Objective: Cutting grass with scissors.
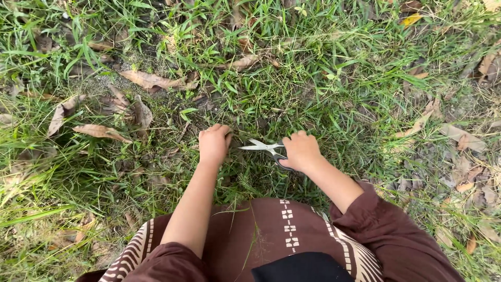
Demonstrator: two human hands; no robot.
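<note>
Left hand [213,144] fingers curled tight on a grass tuft [229,137]. Right hand [300,150] fingers clamped through scissors [267,148] handles; open blades point toward left fingers. Dry leaves [151,80] lie beyond the fingers.

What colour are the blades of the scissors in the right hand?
Silvery metal, with dark handles; the scissors in the right hand show best in the head view.

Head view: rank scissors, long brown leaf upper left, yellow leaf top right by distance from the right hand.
From the right hand:
1. scissors, held in it, blades pointing left.
2. long brown leaf, up and left, beyond the left hand.
3. yellow leaf, top right edge.
</note>
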